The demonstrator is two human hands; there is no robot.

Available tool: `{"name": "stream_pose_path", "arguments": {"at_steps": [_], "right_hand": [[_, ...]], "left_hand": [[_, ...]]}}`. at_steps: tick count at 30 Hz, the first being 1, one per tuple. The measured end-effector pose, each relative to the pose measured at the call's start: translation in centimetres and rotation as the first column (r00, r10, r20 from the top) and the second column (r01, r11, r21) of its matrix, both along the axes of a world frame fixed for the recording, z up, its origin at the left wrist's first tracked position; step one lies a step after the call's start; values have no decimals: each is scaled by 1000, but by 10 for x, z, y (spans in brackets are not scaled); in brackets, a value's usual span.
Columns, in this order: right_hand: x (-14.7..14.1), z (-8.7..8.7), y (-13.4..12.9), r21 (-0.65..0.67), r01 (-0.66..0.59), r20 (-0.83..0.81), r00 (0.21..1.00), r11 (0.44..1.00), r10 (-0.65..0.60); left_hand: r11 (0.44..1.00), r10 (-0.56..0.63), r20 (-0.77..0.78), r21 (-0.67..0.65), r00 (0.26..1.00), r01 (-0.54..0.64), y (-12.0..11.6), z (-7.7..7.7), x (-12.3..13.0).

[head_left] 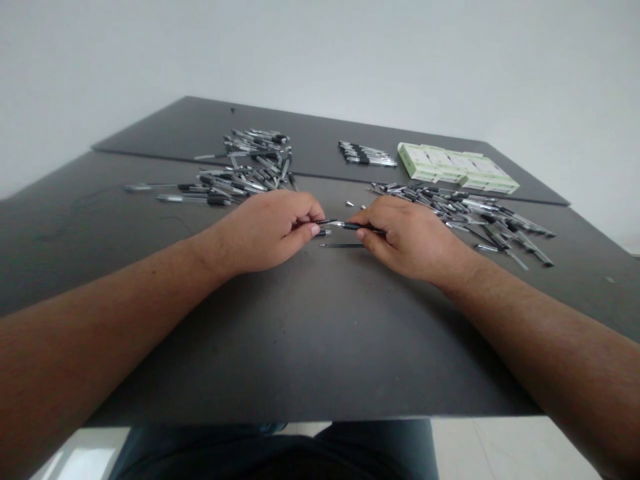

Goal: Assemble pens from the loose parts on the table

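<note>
My left hand is closed in a pinch on a thin dark piece that looks like a pen refill. Between finger and thumb, my right hand grips a ballpoint pen with a black grip and pale tip pointing left. The two ends meet or nearly meet; I cannot tell whether one is inside the other. Below them a loose refill lies on the table, its right end hidden by my right hand. Another pen piece shows beside my left fingertips.
Piles of pen parts lie left and right on the dark table. Behind are a row of pens and pale green boxes. A small cone tip lies beyond my hands. A wall stands behind.
</note>
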State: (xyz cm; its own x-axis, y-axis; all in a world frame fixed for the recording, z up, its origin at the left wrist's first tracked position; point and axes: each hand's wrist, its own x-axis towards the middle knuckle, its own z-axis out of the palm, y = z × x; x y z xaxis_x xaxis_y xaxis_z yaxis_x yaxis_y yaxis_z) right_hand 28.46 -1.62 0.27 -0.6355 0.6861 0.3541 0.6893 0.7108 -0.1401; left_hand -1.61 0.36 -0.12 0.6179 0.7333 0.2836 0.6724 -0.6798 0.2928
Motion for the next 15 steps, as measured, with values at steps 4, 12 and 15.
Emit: {"name": "stream_pose_path", "arguments": {"at_steps": [4,12,15], "right_hand": [[-2,0,-1,-23,-17,33,999,1000,17],[-3,2,-2,-41,-31,38,999,999,33],[-2,2,-2,-10,7,12,1000,1000,-6]], "left_hand": [[1000,-31,-15,7,999,31,-2,0,3],[996,34,53,-90,998,-29,-3,3,3],[993,78,80,-89,994,-71,-3,2,2]]}}
